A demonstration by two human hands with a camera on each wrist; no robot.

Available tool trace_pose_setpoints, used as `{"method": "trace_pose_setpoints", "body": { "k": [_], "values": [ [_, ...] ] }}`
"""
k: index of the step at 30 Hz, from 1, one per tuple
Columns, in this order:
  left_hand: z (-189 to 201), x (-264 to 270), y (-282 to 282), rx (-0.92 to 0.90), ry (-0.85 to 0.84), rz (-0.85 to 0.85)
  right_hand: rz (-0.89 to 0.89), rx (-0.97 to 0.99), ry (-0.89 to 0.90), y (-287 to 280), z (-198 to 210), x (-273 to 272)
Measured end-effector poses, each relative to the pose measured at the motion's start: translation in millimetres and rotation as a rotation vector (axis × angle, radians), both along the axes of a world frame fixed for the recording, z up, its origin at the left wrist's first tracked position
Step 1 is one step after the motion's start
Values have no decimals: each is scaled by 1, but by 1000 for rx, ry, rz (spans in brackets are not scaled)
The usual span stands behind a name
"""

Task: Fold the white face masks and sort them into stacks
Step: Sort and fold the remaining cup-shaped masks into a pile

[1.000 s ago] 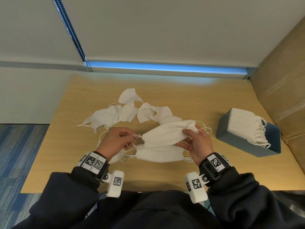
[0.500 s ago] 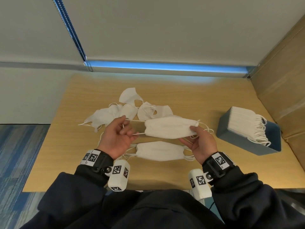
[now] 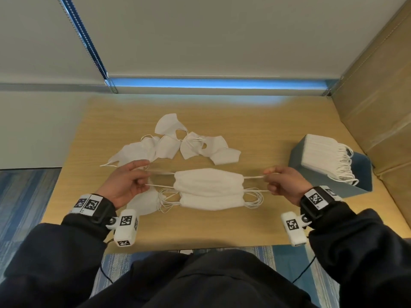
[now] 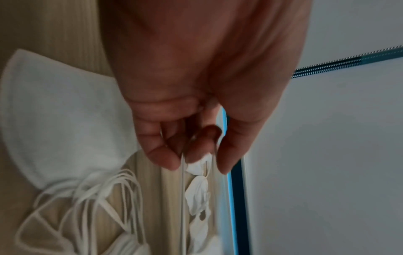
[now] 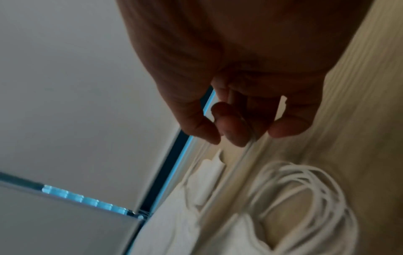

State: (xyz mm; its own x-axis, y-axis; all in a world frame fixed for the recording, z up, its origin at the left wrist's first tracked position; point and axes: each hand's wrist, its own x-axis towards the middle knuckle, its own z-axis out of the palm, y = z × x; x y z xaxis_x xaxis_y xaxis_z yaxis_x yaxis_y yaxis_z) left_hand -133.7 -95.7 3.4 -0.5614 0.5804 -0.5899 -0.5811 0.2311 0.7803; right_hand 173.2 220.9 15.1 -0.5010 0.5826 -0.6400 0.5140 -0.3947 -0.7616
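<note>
Both hands up over the wooden table [image 3: 255, 130], stretching one folded white mask [image 3: 208, 181] flat btwn them by its ear loops. Left hand [image 3: 127, 182]: fingers curled, pinching the left ear loop [image 3: 160, 179], both strands taut; wrist cam confirms cord running thru the fingertips [image 4: 162, 158]. Right hand [image 3: 285, 182]: same, curled fingers pinching the right ear loop [image 3: 254, 177], pulled tight. Held mask sits just above/behind the stack of folded masks [image 3: 211, 200] lying on the table near the front edge, loops bunched at both ends. Another flat mask [image 3: 142, 202] partly under the left wrist. Pile of unfolded masks [image 3: 175, 144] further back, centre-left. Blue box [image 3: 329, 172] on the right, packed w/ upright masks.
</note>
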Motion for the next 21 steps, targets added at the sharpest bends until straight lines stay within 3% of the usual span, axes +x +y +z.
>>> {"method": "trace_pose_setpoints", "body": {
  "k": [5,11,13,15,18,19,21],
  "values": [
    [-10,13,-5,-39,-69,-127,-17,136,-149,-9,-26,1],
    [-20,26,-9,-94,-76,-135,-39,145,-176,-24,-34,8],
    [-18,30,-6,-151,-10,-181,-34,145,-167,-29,-36,10],
    [-15,31,0,-291,266,-258,-20,196,-156,-33,-38,12],
    [-4,33,12,-506,875,-409,62,550,-144,-37,-35,10],
    [1,37,18,-495,1003,-467,127,683,-105,-40,-30,6],
    [7,49,33,-362,1103,-635,389,835,-43,-45,-22,-5]
  ]
}}
